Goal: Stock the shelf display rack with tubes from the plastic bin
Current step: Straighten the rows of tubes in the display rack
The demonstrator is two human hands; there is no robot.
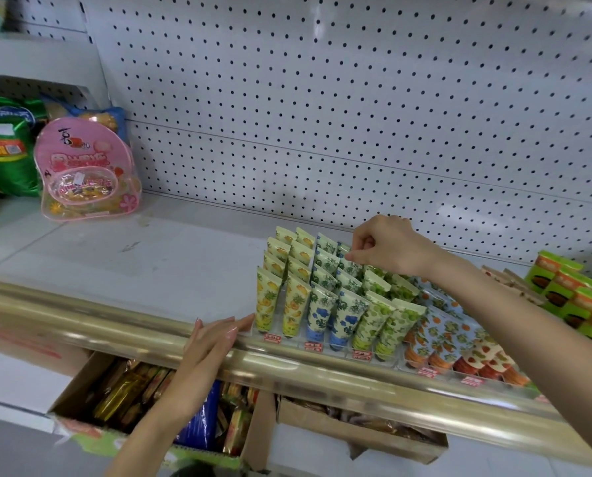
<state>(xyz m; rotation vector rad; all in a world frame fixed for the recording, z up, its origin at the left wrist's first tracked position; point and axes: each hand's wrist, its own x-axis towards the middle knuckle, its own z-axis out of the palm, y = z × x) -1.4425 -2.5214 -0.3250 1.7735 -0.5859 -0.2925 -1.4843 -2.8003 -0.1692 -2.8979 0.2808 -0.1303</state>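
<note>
A clear display rack (325, 349) stands on the white shelf and holds rows of upright printed tubes: yellow fruit tubes (270, 297) at the left, blue flower tubes (325, 304) beside them, green ones (384, 315) and orange ones (446, 335) to the right. My right hand (387, 247) reaches over the back rows and pinches the top of a blue flower tube (351, 265) there. My left hand (215, 339) lies flat with straight fingers on the gold shelf rail (115, 321), fingertips near the rack's left front corner. No plastic bin is in view.
A white pegboard wall (322, 115) backs the shelf. A pink see-through bag (84, 170) and green packets (5, 149) sit at the left. Green and orange boxes (573, 294) stand at the right. Open cardboard boxes of snacks (143, 397) fill the lower shelf.
</note>
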